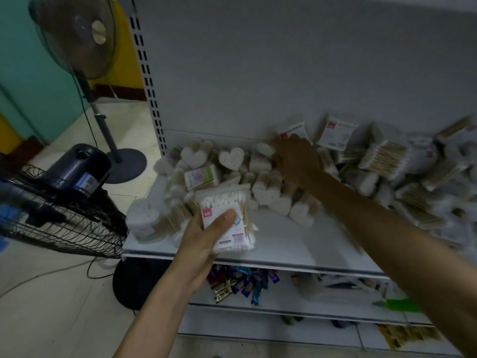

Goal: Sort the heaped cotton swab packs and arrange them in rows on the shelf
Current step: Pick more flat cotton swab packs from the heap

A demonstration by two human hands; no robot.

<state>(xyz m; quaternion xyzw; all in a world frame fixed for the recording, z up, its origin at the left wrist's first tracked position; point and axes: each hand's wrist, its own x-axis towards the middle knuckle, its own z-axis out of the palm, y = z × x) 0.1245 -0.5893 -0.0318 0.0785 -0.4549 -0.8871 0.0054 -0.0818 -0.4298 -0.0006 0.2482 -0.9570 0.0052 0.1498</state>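
Right now I see the left hand (206, 236) at about 6 o'clock from the middle of my view. The palm is up, the thumb lies across the label and the fingers are curled underneath, clamped on a flat pack (227, 220) of swabs. That pack hangs just above the front of the shelf (296, 244), clear of the board.

The right hand (296, 161) reaches in from 4 o'clock, knuckles up, deep into the heap (387, 164). Its fingertips are at a rear pack (294, 130) that leans on the back panel (284, 60). Blur hides the fingers, so I cannot tell whether they grip that pack or only touch it.

The heap covers the shelf from 9 o'clock round to 3 o'clock, and it is thickest and most jumbled on the 3 o'clock side. Heart packs (231, 157) stand on end around 10 o'clock of the right hand, with more just below it, some touching each other. Flat packs with wooden sticks lie tilted at all angles towards 3 o'clock. I see no tidy row anywhere on the shelf.

On the lower shelf at 6 o'clock lies a pile of sachets (240, 280). A tall fan (74, 34) stands at 10 o'clock, and a second fan (64, 202) is near the shelf end at 8 o'clock.
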